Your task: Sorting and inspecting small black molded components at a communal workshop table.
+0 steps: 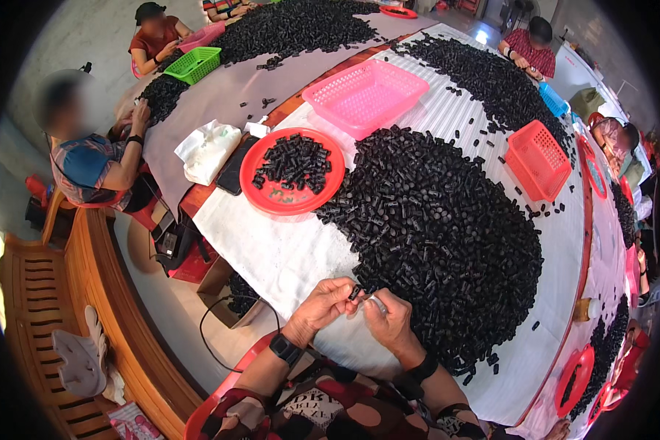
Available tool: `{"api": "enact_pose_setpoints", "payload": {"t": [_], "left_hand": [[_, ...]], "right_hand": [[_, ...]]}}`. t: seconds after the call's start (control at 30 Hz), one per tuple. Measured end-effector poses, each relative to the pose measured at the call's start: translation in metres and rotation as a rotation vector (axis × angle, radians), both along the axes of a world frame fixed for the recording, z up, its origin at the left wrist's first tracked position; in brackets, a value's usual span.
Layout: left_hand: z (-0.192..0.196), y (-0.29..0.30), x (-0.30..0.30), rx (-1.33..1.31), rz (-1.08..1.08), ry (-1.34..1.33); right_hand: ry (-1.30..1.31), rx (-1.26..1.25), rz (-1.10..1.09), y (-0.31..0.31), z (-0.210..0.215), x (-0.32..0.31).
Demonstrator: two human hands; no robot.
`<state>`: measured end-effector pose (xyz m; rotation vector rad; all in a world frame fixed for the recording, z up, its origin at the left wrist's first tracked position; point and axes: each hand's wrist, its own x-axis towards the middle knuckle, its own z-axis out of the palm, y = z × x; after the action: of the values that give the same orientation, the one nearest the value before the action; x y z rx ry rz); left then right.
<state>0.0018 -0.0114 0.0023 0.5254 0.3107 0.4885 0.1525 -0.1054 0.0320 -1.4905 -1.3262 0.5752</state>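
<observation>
Beside black parts heap (433, 220): left hand (323, 304) pinching small black part (354, 292), right hand (390, 319) gripping pale piece (377, 302); red tray (271, 196) beyond.

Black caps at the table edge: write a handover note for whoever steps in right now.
Left hand: pinching one small black cap in a fingertip grip.
Right hand: holding a small pale piece against that cap; what it is can't be told.
Big heap of black caps lies just beyond the hands on the white cloth.
Done: a small batch of caps sits on the red plate.
Left: most of the heap. Pink basket looks empty.
</observation>
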Motion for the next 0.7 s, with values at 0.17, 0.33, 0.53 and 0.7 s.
{"api": "enact_pose_setpoints", "payload": {"t": [0.17, 0.33, 0.53, 0.7], "left_hand": [[-0.0054, 0.0015, 0.0006, 0.036, -0.048, 0.006], [-0.0058, 0.0011, -0.0008, 0.006, -0.043, -0.014], [-0.0046, 0.0008, -0.0007, -0.003, -0.058, -0.003], [-0.0054, 0.0002, -0.0007, 0.007, -0.045, -0.018]], "right_hand": [[-0.015, 0.024, -0.023, 0.0019, -0.0011, 0.0005], [-0.045, 0.006, -0.029, 0.0026, -0.0040, 0.0002], [-0.075, 0.021, -0.046, 0.0020, -0.0013, -0.0008], [-0.061, -0.032, -0.031, 0.0014, -0.0044, -0.0005]]}}
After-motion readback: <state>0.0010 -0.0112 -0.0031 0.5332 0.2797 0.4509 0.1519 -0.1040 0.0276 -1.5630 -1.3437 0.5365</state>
